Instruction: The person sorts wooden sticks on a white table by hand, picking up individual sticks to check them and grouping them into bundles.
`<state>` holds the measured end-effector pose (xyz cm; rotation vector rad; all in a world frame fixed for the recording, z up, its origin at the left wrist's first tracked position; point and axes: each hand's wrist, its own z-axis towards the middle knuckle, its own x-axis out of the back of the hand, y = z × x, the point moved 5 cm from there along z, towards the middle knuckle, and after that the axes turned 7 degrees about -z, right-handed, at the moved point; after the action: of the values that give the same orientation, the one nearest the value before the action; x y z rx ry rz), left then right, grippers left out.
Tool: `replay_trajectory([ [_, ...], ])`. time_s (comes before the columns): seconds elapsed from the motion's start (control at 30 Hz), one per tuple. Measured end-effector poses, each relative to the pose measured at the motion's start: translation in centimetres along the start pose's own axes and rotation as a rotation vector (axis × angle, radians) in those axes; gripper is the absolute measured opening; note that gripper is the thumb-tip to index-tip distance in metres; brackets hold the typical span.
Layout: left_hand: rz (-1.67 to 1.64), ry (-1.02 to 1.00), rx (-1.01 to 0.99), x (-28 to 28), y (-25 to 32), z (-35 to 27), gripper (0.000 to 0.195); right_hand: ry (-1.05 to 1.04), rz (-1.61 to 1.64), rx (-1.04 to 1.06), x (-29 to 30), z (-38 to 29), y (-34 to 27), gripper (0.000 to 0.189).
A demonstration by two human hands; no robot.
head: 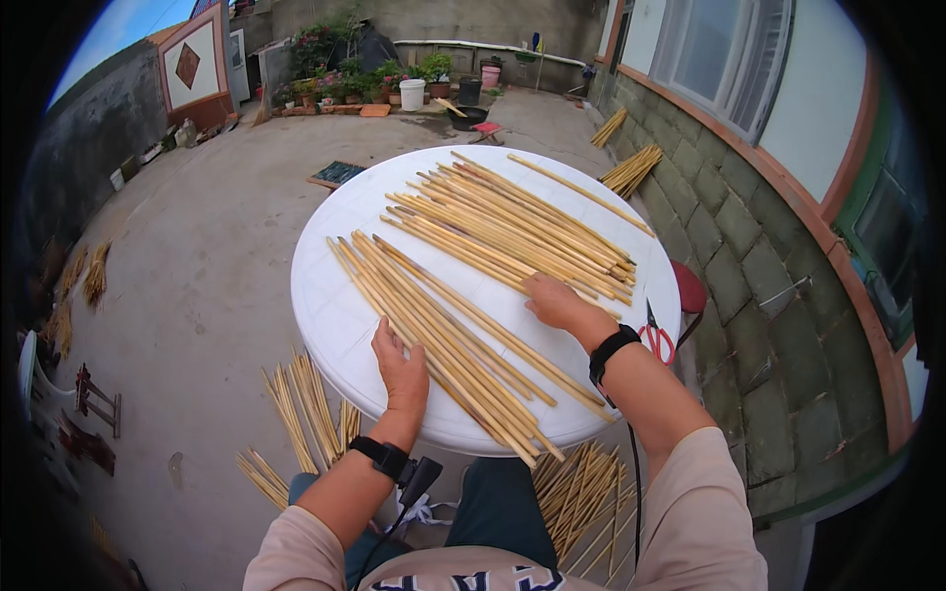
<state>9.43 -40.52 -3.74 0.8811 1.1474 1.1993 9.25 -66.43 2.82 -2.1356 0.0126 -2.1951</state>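
Many straw-coloured plant stalks lie in two groups on a round white table (pixel 336 295). My left hand (pixel 400 367) rests against the left edge of the nearer group of stalks (pixel 443 332), its fingers slightly bent; whether it grips any stalk I cannot tell. At the near edge of the farther group (pixel 517 221) is my right hand (pixel 556 301), fingers curled down at the stalks; its fingertips are partly hidden. One stalk (pixel 580 193) lies apart at the far right. Scissors with red handles (pixel 656 336) lie by the table's right edge, beyond my right wrist.
Below the table, stalk bundles lie on the ground at the left (pixel 310 406) and a loose heap (pixel 584 495) at the right. More bundles (pixel 632 170) lean on the block wall (pixel 739 273). A red seat (pixel 689 286) stands close to the table's right side.
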Motion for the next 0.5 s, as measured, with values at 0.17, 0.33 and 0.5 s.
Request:
replay_trajectory([
  [0.17,-0.209,0.046,0.234,0.5,1.6,-0.4,0.065,-0.012,-0.111,-0.060,-0.6,1.8,-0.9,0.030],
  [0.33,-0.346,0.040,0.525,1.0,3.4,-0.1,0.068,-0.238,0.065,-0.001,-0.4,3.5,-1.3,0.040],
  [0.5,-0.465,0.069,0.698,0.7,2.9,0.5,0.051,-0.020,-0.003,-0.018,-0.7,4.8,-2.5,0.057],
])
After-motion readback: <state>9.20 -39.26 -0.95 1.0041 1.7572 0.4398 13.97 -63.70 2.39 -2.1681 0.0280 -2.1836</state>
